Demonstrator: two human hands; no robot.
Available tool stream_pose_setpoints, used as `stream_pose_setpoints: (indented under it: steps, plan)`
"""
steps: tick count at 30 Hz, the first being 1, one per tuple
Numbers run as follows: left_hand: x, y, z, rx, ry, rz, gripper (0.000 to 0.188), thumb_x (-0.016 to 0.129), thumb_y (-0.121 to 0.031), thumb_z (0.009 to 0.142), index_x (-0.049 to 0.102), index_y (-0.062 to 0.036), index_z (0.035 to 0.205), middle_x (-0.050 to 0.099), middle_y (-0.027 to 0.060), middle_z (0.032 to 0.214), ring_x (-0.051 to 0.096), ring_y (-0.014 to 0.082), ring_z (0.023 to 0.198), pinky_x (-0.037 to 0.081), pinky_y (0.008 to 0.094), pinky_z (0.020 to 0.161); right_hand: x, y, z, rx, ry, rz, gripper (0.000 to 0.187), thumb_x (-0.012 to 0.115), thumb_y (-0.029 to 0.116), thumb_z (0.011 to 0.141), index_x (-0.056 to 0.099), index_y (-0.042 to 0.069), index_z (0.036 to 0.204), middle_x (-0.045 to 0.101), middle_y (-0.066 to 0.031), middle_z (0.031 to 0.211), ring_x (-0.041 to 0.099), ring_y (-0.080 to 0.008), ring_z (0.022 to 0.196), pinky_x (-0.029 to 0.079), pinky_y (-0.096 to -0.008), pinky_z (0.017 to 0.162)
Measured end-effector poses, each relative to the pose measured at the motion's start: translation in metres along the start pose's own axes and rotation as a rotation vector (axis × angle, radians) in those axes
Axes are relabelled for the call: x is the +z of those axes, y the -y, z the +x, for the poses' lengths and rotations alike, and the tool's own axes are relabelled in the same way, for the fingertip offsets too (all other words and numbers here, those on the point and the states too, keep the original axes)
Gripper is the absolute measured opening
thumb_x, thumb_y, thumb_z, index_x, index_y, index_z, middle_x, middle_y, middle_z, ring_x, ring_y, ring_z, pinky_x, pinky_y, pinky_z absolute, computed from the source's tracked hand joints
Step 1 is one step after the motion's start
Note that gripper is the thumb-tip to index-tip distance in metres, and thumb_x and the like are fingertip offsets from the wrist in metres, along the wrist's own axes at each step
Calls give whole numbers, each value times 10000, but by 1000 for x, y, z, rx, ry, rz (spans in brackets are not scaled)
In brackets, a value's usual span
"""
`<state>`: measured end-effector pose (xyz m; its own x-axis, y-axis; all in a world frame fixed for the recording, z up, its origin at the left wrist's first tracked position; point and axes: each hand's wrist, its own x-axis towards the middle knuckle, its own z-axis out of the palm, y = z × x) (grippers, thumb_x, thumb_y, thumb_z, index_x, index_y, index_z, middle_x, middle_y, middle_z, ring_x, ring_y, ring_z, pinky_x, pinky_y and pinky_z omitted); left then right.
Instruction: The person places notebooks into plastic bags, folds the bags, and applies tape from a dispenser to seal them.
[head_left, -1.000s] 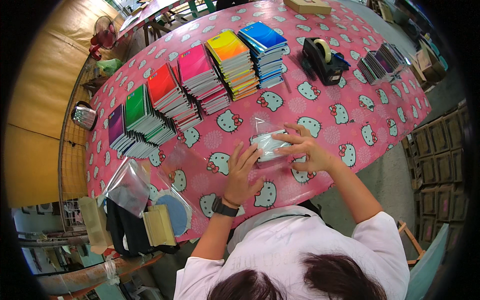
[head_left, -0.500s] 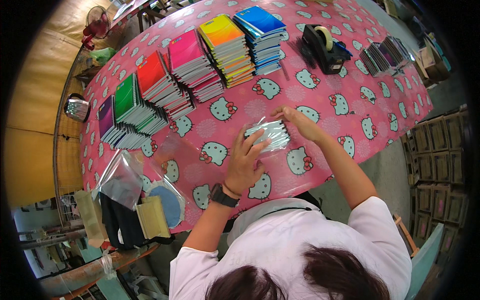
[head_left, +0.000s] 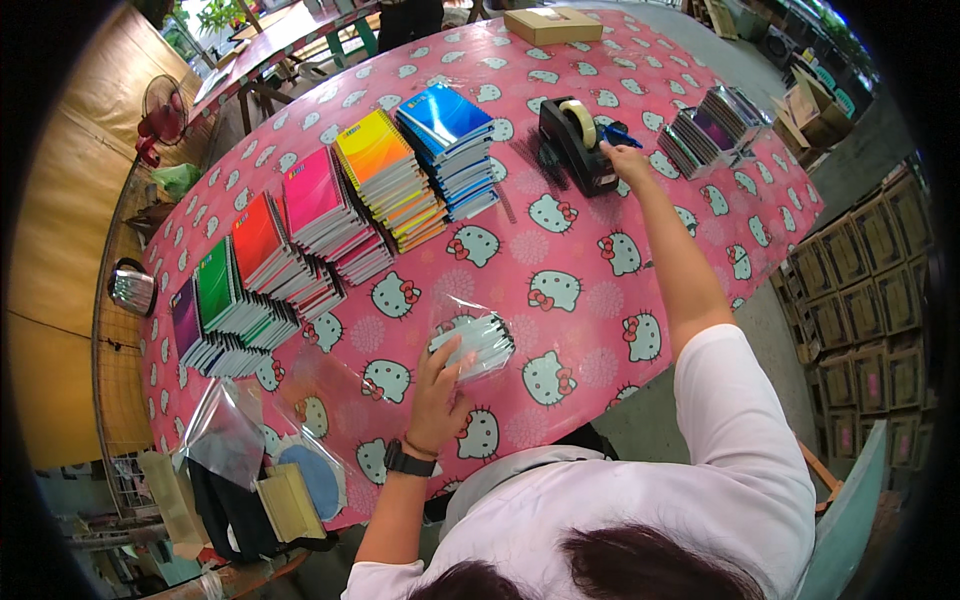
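Low in the middle of the table lies a small stack sealed in clear plastic film [head_left: 475,348], with pale edges showing. My left hand [head_left: 437,395] rests on its near left side, fingers stretched out over the film. My right arm reaches far forward. My right hand [head_left: 628,163] is at the right side of the black tape dispenser [head_left: 585,165], which carries a cream tape roll [head_left: 578,122]. Its fingers are drawn together beside a small blue object [head_left: 618,132]; what they grip is hidden.
Stacks of spiral notebooks in purple, green, red, pink [head_left: 313,185], yellow and blue [head_left: 443,118] line the left. Wrapped packs [head_left: 712,130] stand far right, a flat cardboard box [head_left: 553,25] at the back. Clear plastic sleeves [head_left: 225,430] lie near left.
My right hand has left the wrapped stack and moved forward to the tape dispenser. My left hand stays on the stack. The whole view has shifted.
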<state>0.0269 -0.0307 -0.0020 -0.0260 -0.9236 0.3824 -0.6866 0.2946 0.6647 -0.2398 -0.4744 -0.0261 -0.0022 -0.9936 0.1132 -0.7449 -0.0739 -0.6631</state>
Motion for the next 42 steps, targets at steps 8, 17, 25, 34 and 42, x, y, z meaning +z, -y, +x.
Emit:
stream_pose_setpoints:
  steps: [8,17,25,34,42]
  plan:
    - [-2,2,-1,15,-4,0,643,547,78,609,507,-113,1222,429,119,1334,346,408,1244,281,508,1042,-24,-26,-33,-49,94,378,253,652,269,829,649,17,818,610,-23,670,543,-106,572,416,-266,520]
    - [-9,-19,4,-57,58,9,688,631,-1,595,511,-136,1259,380,119,1384,313,342,1292,201,484,1090,10,47,-119,153,909,604,194,653,242,846,577,91,750,491,48,619,409,-49,495,300,-206,436]
    - [-24,-7,7,-3,213,94,733,723,-140,584,511,-239,1279,257,90,1474,202,438,1341,118,651,1048,-15,200,-240,-477,1174,125,331,687,331,795,600,45,654,523,8,568,438,-79,500,328,-277,440]
    - [-22,-4,7,-5,178,30,737,732,-166,598,497,-232,1293,231,117,1487,179,443,1352,118,651,1047,-34,195,-250,-610,770,-595,379,793,343,614,642,31,766,606,-106,681,608,-244,659,462,-363,568]
    - [11,10,8,117,-256,104,791,795,-199,620,454,-232,1332,315,123,1447,251,437,1305,218,572,1041,-41,145,-313,-795,752,354,259,766,113,695,672,68,933,471,-10,738,480,-135,720,403,-271,594]
